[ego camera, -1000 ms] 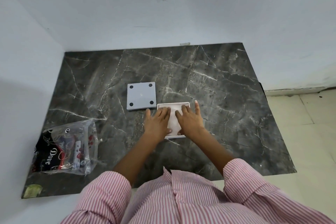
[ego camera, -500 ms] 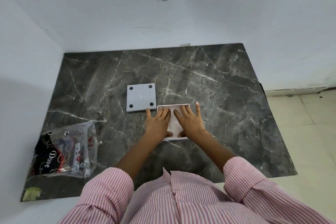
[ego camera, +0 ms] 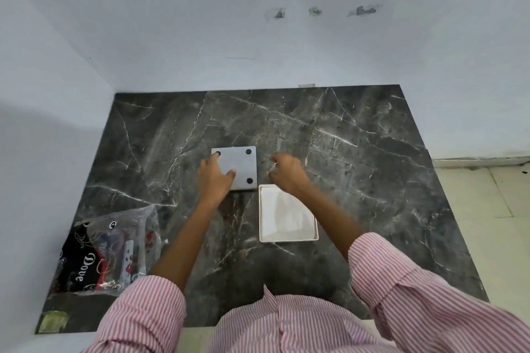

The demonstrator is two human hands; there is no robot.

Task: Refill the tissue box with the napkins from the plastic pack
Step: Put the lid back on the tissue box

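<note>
The white tissue box (ego camera: 316, 226) lies open on the dark marble top, filled with white napkins (ego camera: 282, 213). Just beyond it, to the left, lies its flat grey panel (ego camera: 243, 165) with black round feet at the corners. My left hand (ego camera: 213, 178) grips the panel's near left corner, thumb on top. My right hand (ego camera: 286, 172) hovers just right of the panel with loosely curled fingers, holding nothing; its forearm crosses the box's far right corner. The clear plastic pack (ego camera: 109, 249), printed "Dove", lies at the near left.
The marble top (ego camera: 358, 152) sits in a corner, with white walls at the back and the left. Its right edge drops to a pale tiled floor (ego camera: 502, 195). A small greenish scrap (ego camera: 53, 321) lies at the near left corner.
Both hands have lifted off the napkins in the box and moved away from me. The left hand now grips the grey panel and the right hand is beside it. The napkins are uncovered.
</note>
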